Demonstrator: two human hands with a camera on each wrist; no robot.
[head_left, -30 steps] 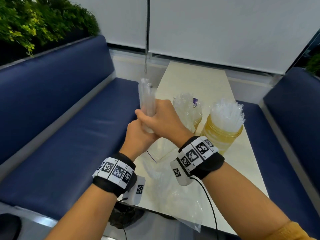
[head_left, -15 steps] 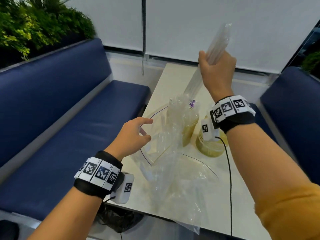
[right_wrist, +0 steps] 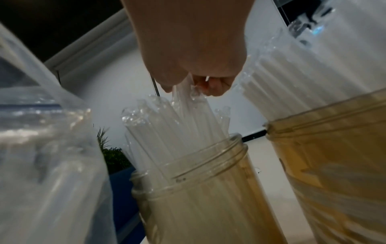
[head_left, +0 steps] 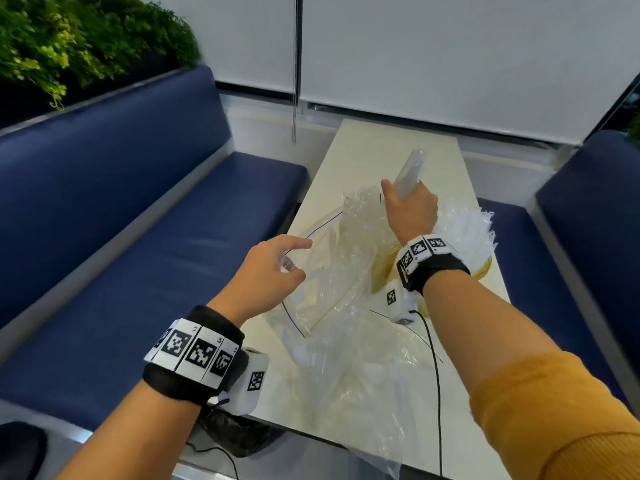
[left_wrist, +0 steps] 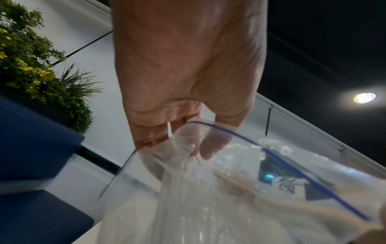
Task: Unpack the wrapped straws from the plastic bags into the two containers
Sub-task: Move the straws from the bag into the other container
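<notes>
Over the left jar (right_wrist: 200, 189), the right hand (head_left: 412, 213) clutches a light, slippery straw bundle (head_left: 408, 173) mid-length, while the left hand (head_left: 266, 275) pinches the limp bag's (head_left: 332, 271) rim.

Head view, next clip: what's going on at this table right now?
A person is moving wrapped straws out of plastic bags into two jars. The right hand grips a bundle of straws and lowers it into the left jar, which already holds straws. The right jar beside it is packed with straws too. The left hand pinches the rim of an open zip bag standing on the table. More crumpled bags lie nearer the person.
</notes>
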